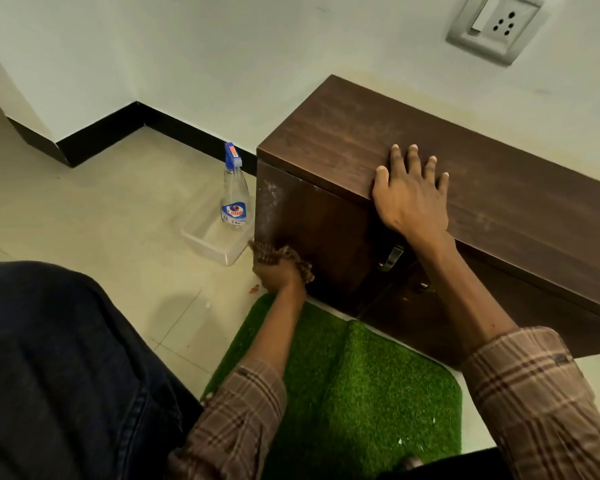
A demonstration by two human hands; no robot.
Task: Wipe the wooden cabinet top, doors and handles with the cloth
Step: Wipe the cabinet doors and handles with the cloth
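My left hand (278,271) grips the cloth (284,256) against the cabinet (326,216) door's lower corner; my right hand (409,195) lies flat on top. Risk: the spray bottle (235,192) just beyond my left hand could topple on a wide stroke.

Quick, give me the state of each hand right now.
Left hand: closed, gripping the cloth against the cabinet door.
Right hand: open, fingers spread flat on the cabinet top, holding nothing.
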